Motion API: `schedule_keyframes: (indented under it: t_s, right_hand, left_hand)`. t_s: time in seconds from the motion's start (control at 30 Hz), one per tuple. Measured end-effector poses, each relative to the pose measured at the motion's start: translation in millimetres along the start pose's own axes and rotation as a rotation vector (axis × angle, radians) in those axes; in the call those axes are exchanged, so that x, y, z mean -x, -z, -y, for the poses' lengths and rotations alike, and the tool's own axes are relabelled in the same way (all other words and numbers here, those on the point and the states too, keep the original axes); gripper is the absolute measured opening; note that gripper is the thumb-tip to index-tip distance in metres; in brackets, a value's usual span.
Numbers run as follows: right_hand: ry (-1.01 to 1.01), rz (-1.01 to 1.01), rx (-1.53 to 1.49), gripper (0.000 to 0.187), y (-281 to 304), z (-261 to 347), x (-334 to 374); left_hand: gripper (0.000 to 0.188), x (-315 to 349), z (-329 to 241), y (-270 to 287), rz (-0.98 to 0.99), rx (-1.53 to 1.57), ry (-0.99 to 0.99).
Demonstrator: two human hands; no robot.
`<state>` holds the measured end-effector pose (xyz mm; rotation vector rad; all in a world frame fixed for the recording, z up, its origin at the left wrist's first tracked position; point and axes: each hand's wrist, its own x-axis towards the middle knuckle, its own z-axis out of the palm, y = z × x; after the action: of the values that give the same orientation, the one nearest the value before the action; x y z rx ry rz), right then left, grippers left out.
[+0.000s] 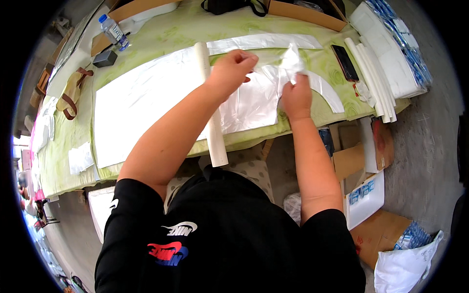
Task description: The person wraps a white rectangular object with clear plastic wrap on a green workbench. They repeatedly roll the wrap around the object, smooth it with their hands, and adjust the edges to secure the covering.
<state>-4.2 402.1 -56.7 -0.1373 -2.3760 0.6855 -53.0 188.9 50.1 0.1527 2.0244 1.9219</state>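
The right hand grips a crumpled clear plastic bag by its lower part, raised just above the green worktop. The left hand pinches the bag's thin film stretching leftward, beside a white tube.

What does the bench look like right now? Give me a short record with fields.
left hand: closed, pinching the clear plastic film
right hand: closed, gripping a bunched-up part of the film near its top
white tube: lies across the bench under the left forearm, one end past the near edge
bench cover: green patterned cloth
large white sheet: flat, left of the tube
phone: dark, right of the hands
water bottle: far left corner
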Motion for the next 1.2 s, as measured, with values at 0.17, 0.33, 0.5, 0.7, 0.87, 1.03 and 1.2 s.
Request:
schedule_keyframes:
  t_s: [0.17,0.33,0.5,0.7,0.87,1.03,1.2]
  right_hand:
    - [-0.369,-0.166,-0.378,0.068,13,15,-8]
    - [-0.456,-0.109,-0.467,0.063,22,9,-6]
    - [-0.367,-0.075,-0.389,0.052,18,10,-4]
    - [-0.335,-0.042,-0.385,0.039,19,8,-4]
    - [0.115,-0.019,-0.322,0.030,26,47,32]
    - [0.406,0.328,-0.537,0.028,24,148,70]
    - [0.539,0.446,-0.566,0.027,19,174,73]
  left_hand:
    - [0.031,55,-3,103,-0.254,0.155,-0.187]
    - [0.040,105,31,222,-0.541,-0.183,0.089]
    - [0.046,117,76,265,-0.709,-0.897,-0.223]
    - [0.055,98,63,155,-0.249,-0.766,-0.743]
    - [0.059,106,88,108,-0.087,-1.198,-0.279]
    - [0.061,112,83,113,-0.064,-1.280,-0.302]
    - [0.056,99,41,129,-0.015,-1.004,-0.557]
